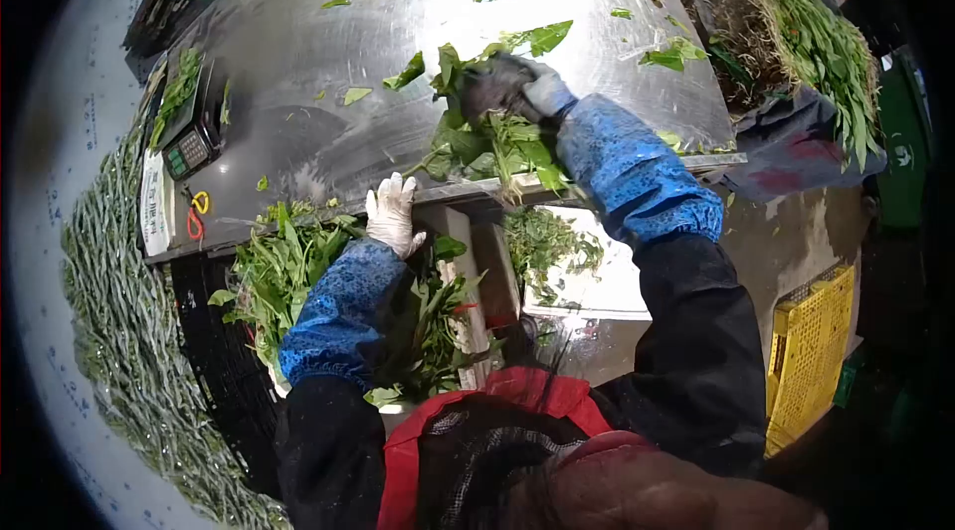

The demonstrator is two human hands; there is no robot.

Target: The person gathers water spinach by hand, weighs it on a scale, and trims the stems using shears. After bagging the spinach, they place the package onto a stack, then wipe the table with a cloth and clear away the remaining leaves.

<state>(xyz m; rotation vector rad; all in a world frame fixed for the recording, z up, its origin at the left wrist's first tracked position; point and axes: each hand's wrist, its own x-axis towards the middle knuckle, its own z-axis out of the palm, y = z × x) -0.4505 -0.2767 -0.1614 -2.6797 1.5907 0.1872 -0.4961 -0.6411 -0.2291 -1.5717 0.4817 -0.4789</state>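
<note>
My right hand (545,92), in a grey-blue glove, grips a dark, motion-blurred, rag-like thing (494,89) on the metal table (328,53). Its exact kind is hard to make out. Against and below it lies a heap of loose green leaves and stems (487,144), partly hanging over the table's near edge. My left hand (394,215), in a white glove, lies on that same edge with its fingers stretched out and nothing in them. Leafy green stalks (288,266) are piled just left of it, below the table edge.
At the table's left stand a scale (189,149) and scissors (198,214) with red and yellow handles. A white container (587,281) with leaf scraps sits below the edge. A yellow crate (811,361) stands at right; bundled greens (816,43) lie beyond the table's right side.
</note>
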